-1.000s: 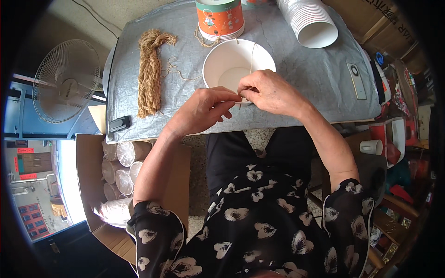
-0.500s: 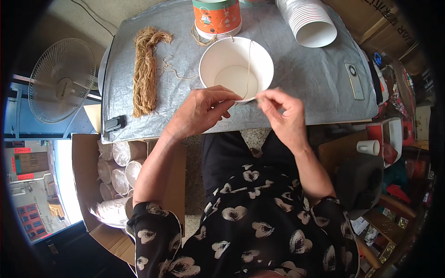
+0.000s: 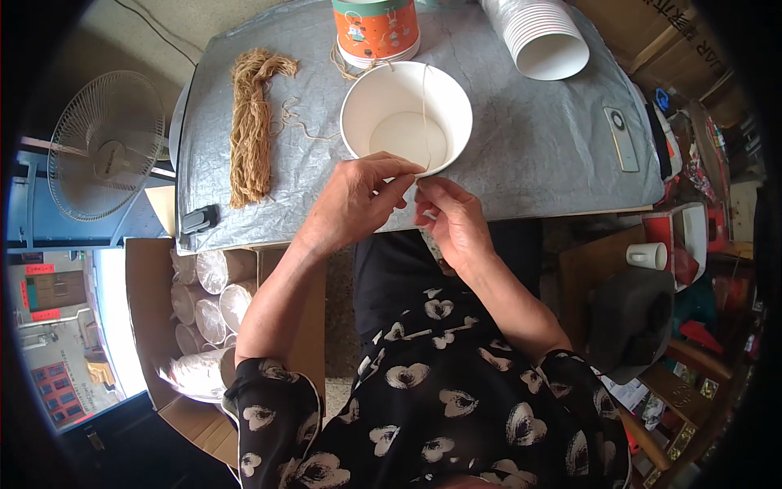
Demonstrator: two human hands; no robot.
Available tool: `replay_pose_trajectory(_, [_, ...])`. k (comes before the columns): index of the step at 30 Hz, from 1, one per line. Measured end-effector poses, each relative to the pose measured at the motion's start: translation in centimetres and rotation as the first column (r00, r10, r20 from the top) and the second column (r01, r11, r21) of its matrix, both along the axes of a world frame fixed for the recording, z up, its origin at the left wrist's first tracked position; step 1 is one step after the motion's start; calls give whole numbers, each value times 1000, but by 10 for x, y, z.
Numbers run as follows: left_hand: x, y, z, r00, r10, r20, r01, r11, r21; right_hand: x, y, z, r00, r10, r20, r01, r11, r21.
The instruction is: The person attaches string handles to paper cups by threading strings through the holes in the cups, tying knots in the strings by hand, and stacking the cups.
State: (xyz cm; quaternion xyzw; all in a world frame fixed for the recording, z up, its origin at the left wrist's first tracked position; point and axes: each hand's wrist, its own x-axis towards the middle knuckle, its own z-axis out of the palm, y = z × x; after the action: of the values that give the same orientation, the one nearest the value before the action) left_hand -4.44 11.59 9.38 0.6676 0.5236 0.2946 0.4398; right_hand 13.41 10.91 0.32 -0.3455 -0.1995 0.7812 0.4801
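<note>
A white paper bucket (image 3: 405,140) stands near the table's front edge, its mouth tipped toward me. Thin tan string (image 3: 425,102) runs from its far rim down across the opening to the near rim. My left hand (image 3: 356,200) pinches the near rim, thumb and fingers closed on it where the string arrives. Just right of it, my right hand (image 3: 453,218) is closed with its fingertips under the rim; whatever they hold is too small to make out. Left of the bucket lies a hank of tan string (image 3: 252,130), with a loose strand trailing toward the bucket.
Behind the bucket stands an orange and green printed bucket (image 3: 377,31) with string at its base. Nested white buckets (image 3: 550,49) lie at the back right, a phone (image 3: 621,140) at the right. Left are a black clip-like object (image 3: 200,218), a fan (image 3: 108,147) and a carton (image 3: 151,326) of wrapped buckets.
My right hand has moved left along the rim, close beside my left hand, and its fingers have curled in. The left hand keeps its pinch on the rim.
</note>
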Motion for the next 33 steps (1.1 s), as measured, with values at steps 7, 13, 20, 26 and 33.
replay_pose_trajectory(7, [-7, 6, -1, 997, -46, -56, 45, 999, -10, 23, 5, 30, 829, -216, 516, -115, 837, 535])
replay_pose_trajectory(13, [-1, 13, -5, 998, -19, 68, 22, 999, -46, 33, 35, 53, 568, -672, 475, -303, 367, 880])
replay_pose_trajectory(20, [0, 13, 3, 965, 102, 243, -52, 978, -204, 37, 46, 51, 661, -539, 522, -264, 484, 834])
replay_pose_trajectory(26, [-12, 15, 9, 734, 174, 657, 85, 936, -342, 37, 46, 53, 722, -398, 566, -210, 653, 728])
replay_pose_trajectory(33, [-6, 19, 25, 742, 153, 653, -23, 979, -204, 35, 40, 86, 680, -474, 560, -296, 521, 800])
